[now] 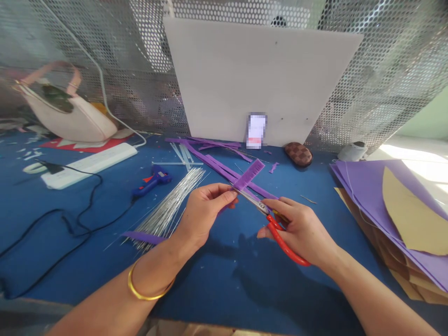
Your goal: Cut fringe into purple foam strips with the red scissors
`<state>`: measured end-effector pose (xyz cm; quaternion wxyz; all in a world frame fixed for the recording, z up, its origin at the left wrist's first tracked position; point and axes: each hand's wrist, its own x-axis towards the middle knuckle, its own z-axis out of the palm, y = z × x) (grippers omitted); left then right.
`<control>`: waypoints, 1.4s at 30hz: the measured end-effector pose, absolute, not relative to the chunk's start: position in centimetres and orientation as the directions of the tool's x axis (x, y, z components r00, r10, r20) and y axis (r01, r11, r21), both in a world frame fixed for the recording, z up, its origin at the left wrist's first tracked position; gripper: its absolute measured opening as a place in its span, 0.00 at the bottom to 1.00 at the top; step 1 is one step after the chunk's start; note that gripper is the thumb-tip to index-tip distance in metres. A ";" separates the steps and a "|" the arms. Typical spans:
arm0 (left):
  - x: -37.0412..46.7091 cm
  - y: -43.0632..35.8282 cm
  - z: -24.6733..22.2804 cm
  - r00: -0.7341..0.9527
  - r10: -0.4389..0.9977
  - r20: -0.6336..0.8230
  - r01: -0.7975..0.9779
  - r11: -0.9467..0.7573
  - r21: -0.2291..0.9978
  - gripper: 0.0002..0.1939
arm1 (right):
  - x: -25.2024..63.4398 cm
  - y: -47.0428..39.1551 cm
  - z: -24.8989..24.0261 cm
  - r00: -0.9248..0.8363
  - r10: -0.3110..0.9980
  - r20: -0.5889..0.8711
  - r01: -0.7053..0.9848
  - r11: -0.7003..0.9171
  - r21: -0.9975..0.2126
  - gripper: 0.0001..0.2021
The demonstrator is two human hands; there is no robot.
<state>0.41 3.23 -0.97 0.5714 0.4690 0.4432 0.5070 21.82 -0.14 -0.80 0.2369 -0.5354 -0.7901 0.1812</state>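
I see left hand (206, 207) pinching fringed purple strip (249, 175) between thumb and fingers; strip extends beyond fingertips, angled away to right. Right hand (297, 219) grips red-handled scissors (261, 206), blades reaching strip's near end, right by left thumb. Can't tell from here whether blades bite into it. Just left of left hand, bundle of silvery wires (168, 205); beyond wires, blue glue gun (151, 182). Past both hands, long purple strips (206, 160) lie on blue table (217, 289).
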 end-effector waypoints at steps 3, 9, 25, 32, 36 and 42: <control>0.4 3.3 -1.0 0.094 0.995 -0.029 -0.150 0.043 0.988 0.07 | 21.9 -0.1 -0.8 -0.320 0.929 0.185 0.757 0.368 -0.539 0.23; 0.4 3.4 -1.1 0.108 0.993 -0.037 -0.156 0.053 0.986 0.06 | 22.1 0.0 -0.8 -0.333 0.926 0.180 0.755 0.376 -0.538 0.23; 0.0 3.2 0.0 0.050 0.995 0.089 0.317 -0.100 0.943 0.11 | 22.1 0.3 -0.5 -0.239 0.955 0.173 0.746 0.295 -0.598 0.23; -1.0 3.2 0.8 0.202 0.976 -0.086 0.215 0.042 0.976 0.15 | 22.5 0.6 -0.8 -0.219 0.971 0.094 0.689 0.222 -0.689 0.25; -1.1 3.4 1.1 0.369 0.900 -0.232 0.004 0.248 0.969 0.16 | 22.8 0.8 -1.0 -0.252 0.967 0.028 0.627 0.186 -0.757 0.26; -0.4 3.0 0.7 0.174 0.984 0.045 0.202 -0.080 0.976 0.11 | 22.5 0.7 -0.6 -0.237 0.962 0.133 0.720 0.266 -0.641 0.25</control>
